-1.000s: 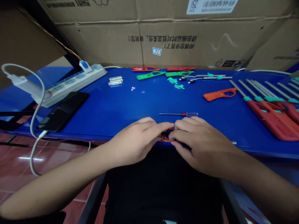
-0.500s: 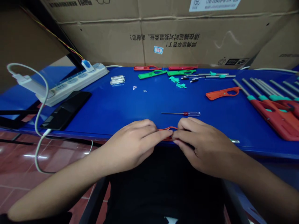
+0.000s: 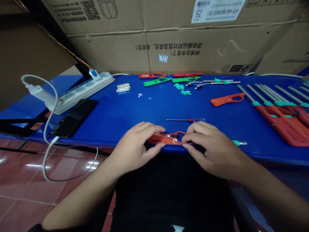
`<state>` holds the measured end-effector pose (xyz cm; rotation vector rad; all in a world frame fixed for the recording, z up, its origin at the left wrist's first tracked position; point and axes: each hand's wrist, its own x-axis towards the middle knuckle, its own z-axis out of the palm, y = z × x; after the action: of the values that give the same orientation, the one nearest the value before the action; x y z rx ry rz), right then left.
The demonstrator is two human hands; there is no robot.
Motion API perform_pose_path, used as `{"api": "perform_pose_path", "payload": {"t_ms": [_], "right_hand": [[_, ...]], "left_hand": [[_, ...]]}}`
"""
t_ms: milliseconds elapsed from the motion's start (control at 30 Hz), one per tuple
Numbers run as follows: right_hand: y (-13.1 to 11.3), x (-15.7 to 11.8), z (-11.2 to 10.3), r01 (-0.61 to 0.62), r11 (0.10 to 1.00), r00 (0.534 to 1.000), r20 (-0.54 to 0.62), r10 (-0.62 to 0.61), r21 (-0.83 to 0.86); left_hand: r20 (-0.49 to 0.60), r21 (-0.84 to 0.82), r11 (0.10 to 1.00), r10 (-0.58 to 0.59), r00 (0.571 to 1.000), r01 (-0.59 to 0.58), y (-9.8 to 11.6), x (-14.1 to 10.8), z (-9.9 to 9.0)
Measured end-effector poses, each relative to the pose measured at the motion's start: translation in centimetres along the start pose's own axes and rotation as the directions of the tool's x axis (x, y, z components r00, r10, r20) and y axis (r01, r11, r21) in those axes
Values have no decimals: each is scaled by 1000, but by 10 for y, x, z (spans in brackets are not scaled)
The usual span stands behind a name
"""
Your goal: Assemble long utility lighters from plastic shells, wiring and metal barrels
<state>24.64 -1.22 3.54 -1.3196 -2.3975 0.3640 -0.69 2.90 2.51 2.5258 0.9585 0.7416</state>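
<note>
An orange lighter shell (image 3: 159, 138) lies at the table's front edge, its inner side up, with a black and white part (image 3: 174, 138) inside it. My left hand (image 3: 138, 146) grips the shell's left part between thumb and fingers. At the shell's right end my right hand (image 3: 207, 146) is closed round it, fingertips pressed together. From under the right hand a metal tube with a teal collar (image 3: 238, 142) sticks out to the right. Just behind the hands rests a screwdriver (image 3: 190, 120) with a clear and red handle.
Assembled lighters (image 3: 277, 119) lie at the right, near an orange shell (image 3: 227, 99). Green shells (image 3: 156, 82), teal pieces (image 3: 179, 86) and clear cylinders (image 3: 123, 87) sit toward the back. A phone (image 3: 73, 117) and power strip (image 3: 84, 91) are left; a cardboard box (image 3: 116, 51) stands behind.
My left hand has moved left and opened wider along the shell, uncovering the shell and the black and white part. My right hand stays at its right end. The view has shifted slightly.
</note>
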Motion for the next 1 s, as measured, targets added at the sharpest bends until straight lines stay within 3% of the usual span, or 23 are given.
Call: {"api": "perform_pose_path", "payload": {"t_ms": [267,500,767,1000], "right_hand": [[7,0,4,53,997,994,-97,-59,-62],[-1,6,9,119,968,985,-98,-144,-221],[7,2,6,82,992,995,-50,-87,-96],[13,-3,10,62,990,974,-210,-87,-124]], "left_hand": [[39,39,997,66,997,-68,1,1,4],[44,79,994,76,996,-79,0,2,6],[51,53,995,83,995,-86,-2,2,7],[40,69,995,69,997,-72,-1,2,6]]}}
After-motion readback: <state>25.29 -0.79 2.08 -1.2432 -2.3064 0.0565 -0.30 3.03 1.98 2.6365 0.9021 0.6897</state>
